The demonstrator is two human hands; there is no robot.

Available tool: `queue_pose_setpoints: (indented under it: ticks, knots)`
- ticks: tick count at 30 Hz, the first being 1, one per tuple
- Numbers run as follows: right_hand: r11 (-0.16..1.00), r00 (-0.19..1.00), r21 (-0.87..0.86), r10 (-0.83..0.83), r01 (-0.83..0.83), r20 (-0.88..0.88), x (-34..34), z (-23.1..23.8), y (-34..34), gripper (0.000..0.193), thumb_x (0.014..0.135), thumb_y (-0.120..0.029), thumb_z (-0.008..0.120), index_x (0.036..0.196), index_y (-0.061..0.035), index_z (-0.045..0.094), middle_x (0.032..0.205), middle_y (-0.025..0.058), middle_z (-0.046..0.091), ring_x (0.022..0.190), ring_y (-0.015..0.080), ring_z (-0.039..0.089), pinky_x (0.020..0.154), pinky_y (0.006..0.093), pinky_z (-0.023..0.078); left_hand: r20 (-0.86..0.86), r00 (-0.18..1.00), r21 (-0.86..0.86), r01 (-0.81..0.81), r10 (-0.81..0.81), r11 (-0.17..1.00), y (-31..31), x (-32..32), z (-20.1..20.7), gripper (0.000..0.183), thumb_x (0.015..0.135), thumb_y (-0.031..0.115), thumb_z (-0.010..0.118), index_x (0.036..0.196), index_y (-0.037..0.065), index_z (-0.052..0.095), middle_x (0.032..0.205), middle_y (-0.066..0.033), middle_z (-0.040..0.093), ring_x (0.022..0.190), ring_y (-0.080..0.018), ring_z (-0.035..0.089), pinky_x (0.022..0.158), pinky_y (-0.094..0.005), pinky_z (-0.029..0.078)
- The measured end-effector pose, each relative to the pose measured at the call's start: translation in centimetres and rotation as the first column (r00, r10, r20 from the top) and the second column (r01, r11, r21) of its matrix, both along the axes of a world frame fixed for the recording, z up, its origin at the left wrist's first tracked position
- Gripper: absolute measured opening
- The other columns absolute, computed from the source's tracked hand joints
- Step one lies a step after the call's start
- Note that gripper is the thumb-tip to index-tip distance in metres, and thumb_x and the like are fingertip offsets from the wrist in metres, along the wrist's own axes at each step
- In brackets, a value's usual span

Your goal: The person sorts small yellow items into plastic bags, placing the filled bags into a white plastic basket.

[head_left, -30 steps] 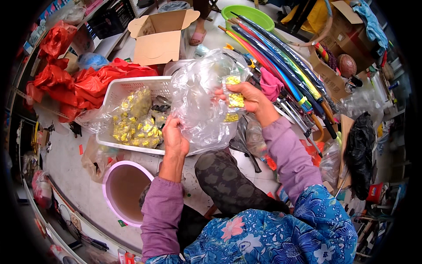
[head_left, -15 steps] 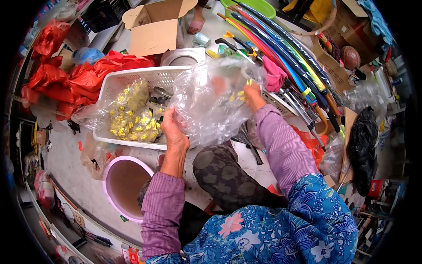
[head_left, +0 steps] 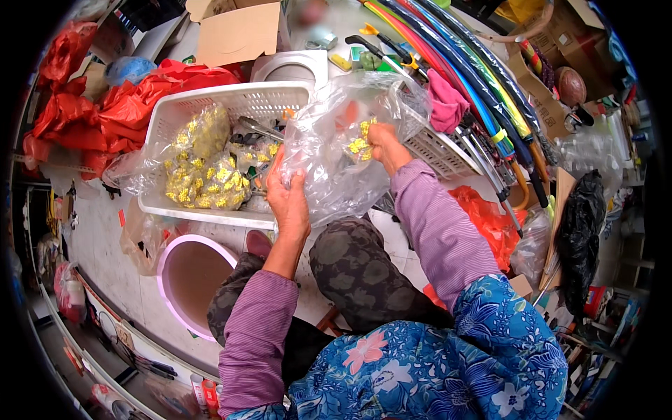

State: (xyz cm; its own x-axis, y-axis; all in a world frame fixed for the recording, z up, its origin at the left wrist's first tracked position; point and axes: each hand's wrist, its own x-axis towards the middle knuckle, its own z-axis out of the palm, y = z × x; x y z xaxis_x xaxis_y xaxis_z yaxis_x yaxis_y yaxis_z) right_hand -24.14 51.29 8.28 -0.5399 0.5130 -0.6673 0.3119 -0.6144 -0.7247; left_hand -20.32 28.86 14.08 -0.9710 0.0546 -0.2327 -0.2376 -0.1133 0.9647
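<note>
A large clear plastic bag (head_left: 336,161) is held up over the near right corner of the white slatted basket (head_left: 231,105), which stands on the pale tiled floor (head_left: 98,238) in front of the seated person. The left hand (head_left: 288,199) grips the bag's lower left edge just at the basket's near rim, its fingers (head_left: 278,168) pressed together and folded over the film with the thumb against them. The right hand (head_left: 381,143) is pushed inside the bag, above the basket's right end, its fingers curled and pinching a small bunch of yellow pieces (head_left: 358,143); through the crumpled film it cannot be told how many pieces it has. Inside the basket, toward its left half, lie more clear bags stuffed with the same yellow pieces (head_left: 203,178), and some dark metal bits lie near its middle. Just in front of the basket, on the floor, stands a round pink tub (head_left: 168,280), and the person's knees in dark patterned trousers (head_left: 357,273) are close beside it. Behind and left of the basket red plastic bags (head_left: 105,112) are heaped, and an open cardboard box (head_left: 238,31) stands behind it. To the basket's right a bundle of long coloured hoops (head_left: 462,77) runs slantwise, with a pink cloth (head_left: 444,105) draped by them.
</note>
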Motion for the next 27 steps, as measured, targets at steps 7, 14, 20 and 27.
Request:
queue_pose_setpoints:
  ticks: [7, 14, 20, 27]
  knots:
    - [0.926, 0.919, -0.107, 0.334, -0.361, -0.211, 2.3, -3.9, -2.0, 0.034, 0.081, -0.011, 0.052, 0.111, 0.0049, 0.050, 0.096, 0.0178, 0.059, 0.080, 0.0336, 0.063, 0.063, 0.0473, 0.053, -0.026, 0.999, -0.044, -0.033, 0.032, 0.998, -0.6, -0.1, -0.6, 0.046, 0.082, -0.002, 0.051, 0.127, -0.003, 0.042, 0.125, -0.0108, 0.048, 0.111, -0.0175, 0.047, 0.097, -0.0290, 0.035]
    - [0.233, 0.978, 0.954, 0.135, -0.188, 0.159, 2.5, -2.3, 2.2, 0.062, 0.069, -0.012, 0.061, 0.126, 0.0014, 0.041, 0.121, 0.0189, 0.051, 0.111, 0.0319, 0.049, 0.088, 0.0458, 0.039, 0.116, 0.987, -0.020, -0.113, 0.115, 0.993, -0.9, -0.3, -2.2, 0.042, 0.084, 0.001, 0.052, 0.125, 0.000, 0.045, 0.120, -0.0097, 0.050, 0.106, -0.0173, 0.049, 0.092, -0.0289, 0.039]
    - [-0.058, 0.956, 0.965, 0.131, -0.257, 0.262, 1.7, 3.5, 4.7, 0.067, 0.069, -0.015, 0.063, 0.130, -0.0022, 0.038, 0.123, 0.0165, 0.048, 0.115, 0.0306, 0.044, 0.092, 0.0433, 0.036, 0.208, 0.965, 0.067, -0.177, 0.160, 0.982, -1.1, 0.2, -1.9, 0.028, 0.088, 0.016, 0.055, 0.112, 0.001, 0.049, 0.100, -0.0074, 0.058, 0.084, -0.0135, 0.055, 0.072, -0.0292, 0.046]
    - [-0.136, 0.840, 0.947, 0.436, -0.292, 0.322, -0.9, -0.1, 5.1, 0.074, 0.072, -0.018, 0.065, 0.136, -0.0029, 0.031, 0.135, 0.0241, 0.036, 0.128, 0.0335, 0.032, 0.104, 0.0373, 0.030, 0.365, 0.916, 0.096, -0.213, 0.165, 0.972, -0.4, 0.5, -0.2, 0.032, 0.090, 0.016, 0.050, 0.119, 0.001, 0.049, 0.103, -0.0087, 0.060, 0.087, -0.0154, 0.057, 0.075, -0.0294, 0.047]
